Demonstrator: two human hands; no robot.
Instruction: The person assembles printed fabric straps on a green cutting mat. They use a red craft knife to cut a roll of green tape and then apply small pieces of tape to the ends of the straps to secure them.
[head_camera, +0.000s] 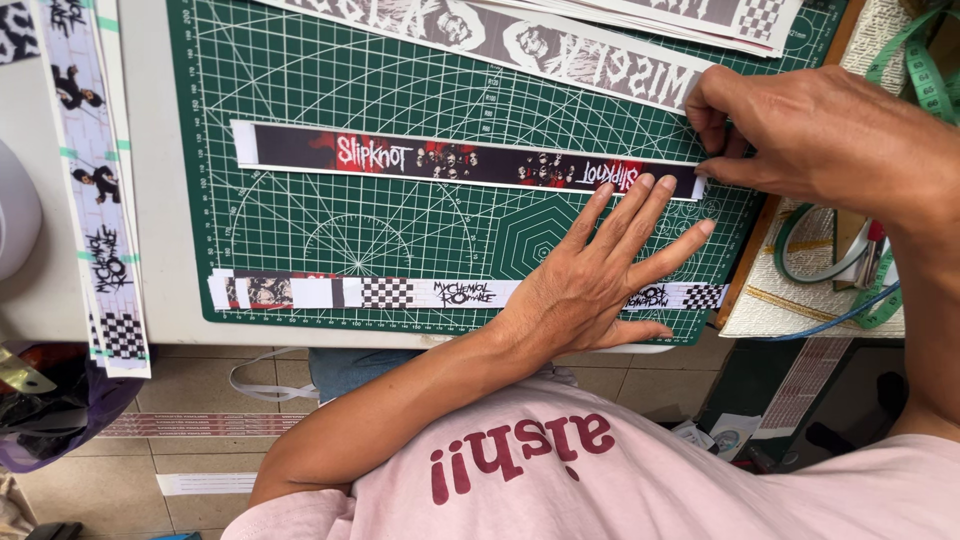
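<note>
— Hands first: where are they?

— Both sit at the right of the frame, over the green cutting mat. The left hand lies flat, fingers spread, its fingertips pressing the right end of a long dark printed strip.

— And the other?

— The right hand comes in from the upper right, thumb and forefinger pinched on the very end of that same strip.

— Where does the strip lie?

— Across the middle of the mat, running left to right, flat on the grid.

— Anything near it?

— A checkered strip lies along the mat's lower edge, partly under the left palm. More printed strips rest at the top of the frame, another strip on the white bench at the left, and a green measuring tape at the far right.
</note>
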